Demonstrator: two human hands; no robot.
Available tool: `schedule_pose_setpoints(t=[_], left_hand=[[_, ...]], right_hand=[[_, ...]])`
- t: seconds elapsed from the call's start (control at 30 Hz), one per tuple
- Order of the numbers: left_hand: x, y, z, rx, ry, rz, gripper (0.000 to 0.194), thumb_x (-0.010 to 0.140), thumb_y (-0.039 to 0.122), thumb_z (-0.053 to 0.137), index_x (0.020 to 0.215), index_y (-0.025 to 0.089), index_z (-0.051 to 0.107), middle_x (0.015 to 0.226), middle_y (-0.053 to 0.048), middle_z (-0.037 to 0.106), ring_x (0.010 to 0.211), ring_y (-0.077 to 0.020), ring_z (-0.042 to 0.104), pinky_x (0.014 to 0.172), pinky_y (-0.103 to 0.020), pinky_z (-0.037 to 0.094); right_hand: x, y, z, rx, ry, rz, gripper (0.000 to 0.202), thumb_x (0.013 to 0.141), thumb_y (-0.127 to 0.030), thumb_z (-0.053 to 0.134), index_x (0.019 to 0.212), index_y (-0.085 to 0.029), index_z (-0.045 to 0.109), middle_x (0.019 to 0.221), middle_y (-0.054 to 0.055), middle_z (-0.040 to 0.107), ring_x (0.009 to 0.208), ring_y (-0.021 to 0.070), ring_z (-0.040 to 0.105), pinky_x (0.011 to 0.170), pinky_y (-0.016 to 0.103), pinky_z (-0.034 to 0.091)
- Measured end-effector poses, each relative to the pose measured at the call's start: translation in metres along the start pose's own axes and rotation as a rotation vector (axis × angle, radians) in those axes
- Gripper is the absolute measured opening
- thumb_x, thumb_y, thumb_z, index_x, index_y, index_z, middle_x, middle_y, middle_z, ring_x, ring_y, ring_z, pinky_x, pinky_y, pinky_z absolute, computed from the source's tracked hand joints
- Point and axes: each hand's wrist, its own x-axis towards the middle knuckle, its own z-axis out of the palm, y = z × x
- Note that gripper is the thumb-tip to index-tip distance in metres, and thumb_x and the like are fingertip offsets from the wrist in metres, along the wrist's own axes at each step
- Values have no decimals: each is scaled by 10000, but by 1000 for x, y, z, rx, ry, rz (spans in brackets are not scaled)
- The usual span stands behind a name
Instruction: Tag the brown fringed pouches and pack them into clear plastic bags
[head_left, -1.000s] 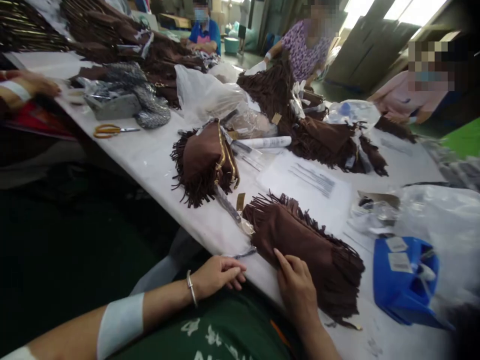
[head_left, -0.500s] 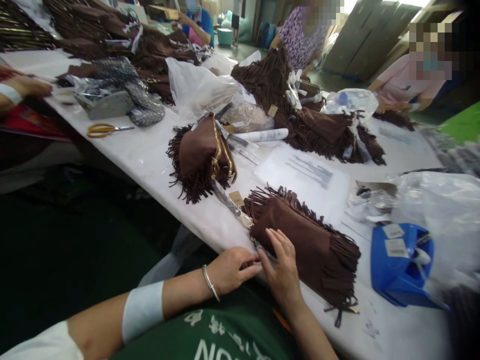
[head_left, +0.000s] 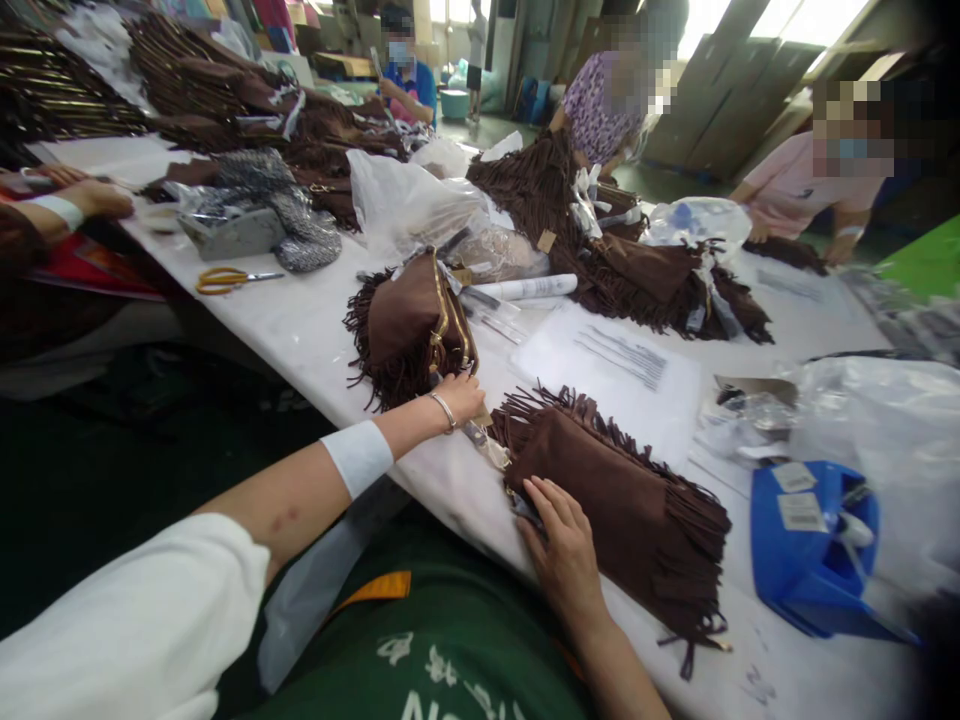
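Observation:
A brown fringed bag [head_left: 600, 500] lies flat on the white table [head_left: 450, 490]. My right hand [head_left: 559, 530] rests on its near left corner, fingers spread. Farther left, a second brown bag [head_left: 405, 320] with a gold zip stands puffed up. My left hand [head_left: 463, 400], a bracelet at its wrist, reaches to the near end of this zip, beside a tan tag; its fingers are bent and partly hidden, and what they hold cannot be made out. A wrapped strap with white string [head_left: 491, 448] lies between the bags.
Yellow-handled scissors [head_left: 229, 280] lie at the table's left edge. A blue box [head_left: 814, 550] stands at the right. Behind are a printed sheet [head_left: 607, 360], a clear plastic bag [head_left: 405, 195] and piled fringed bags [head_left: 645, 275]. Other people work around the table, one hand [head_left: 101, 200] at far left.
My left hand has moved away from beside my right hand, up and left to the puffed bag's zip end. My right hand has stayed at the flat bag's corner.

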Motion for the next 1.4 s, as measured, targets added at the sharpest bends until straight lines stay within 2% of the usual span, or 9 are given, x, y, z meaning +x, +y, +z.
schedule_pose_setpoints(t=[0.23,0.4,0.57,0.7,0.87,0.93,1.03,1.23,1.4], left_hand=[[12,-20,-1,-64,-43,-10,261,653,210,771,869,119,658,958,-142,625,990,-295,510,798,-340,421],[-2,-22,-29,-176,27,28,117,745,213,696,765,120,627,823,-61,617,834,-182,540,741,-242,419],[-64,24,-53,-369,305,213,83,840,222,581,815,147,558,828,-28,574,862,-162,510,808,-259,410],[-115,78,-30,-522,276,216,82,858,189,538,781,162,525,752,-15,551,769,-148,507,721,-251,426],[-115,107,-12,-480,303,393,125,918,209,478,857,155,573,832,-47,601,860,-174,524,848,-315,425],[-105,106,-16,-491,362,429,117,919,219,486,915,160,587,889,-54,616,913,-183,527,916,-345,404],[-96,90,-16,-534,492,252,109,913,221,502,965,160,576,929,-54,626,944,-179,533,933,-346,405],[-84,32,22,-103,442,9,332,859,132,517,1188,170,537,1319,-112,493,1231,-268,399,1081,-508,218],[-62,11,29,156,258,197,286,894,80,411,1115,146,581,1100,-100,611,1133,-237,470,1086,-475,206]], right_hand=[[1,-2,0,24,12,24,455,891,-302,508,1340,-268,442,1315,56,536,1222,245,453,1013,431,370],[2,-2,-1,59,11,50,463,881,-289,535,1335,-265,448,1314,53,534,1220,240,451,1023,429,368],[1,-2,-6,161,55,69,438,885,-270,535,1318,-257,469,1259,60,570,1176,231,489,1004,427,403],[0,-11,-17,220,133,61,508,876,-252,555,1363,-235,409,1292,76,537,1206,230,465,1016,428,410],[6,-28,-31,269,128,-129,300,854,-197,580,1149,-253,597,1268,52,562,1246,242,430,1024,442,403],[10,-29,-35,329,168,-76,153,858,-200,577,986,-247,645,1194,43,605,1232,235,445,1015,439,409],[14,-15,-40,300,302,153,161,854,-276,587,998,-217,627,1139,70,623,1222,248,453,1022,472,386],[10,11,-43,-47,458,322,582,820,-389,590,1306,-108,437,1340,179,473,1347,344,267,1068,580,258],[11,-7,-30,-165,-12,-52,632,840,-247,524,1423,-155,297,1463,90,357,1379,277,234,1115,471,240]])
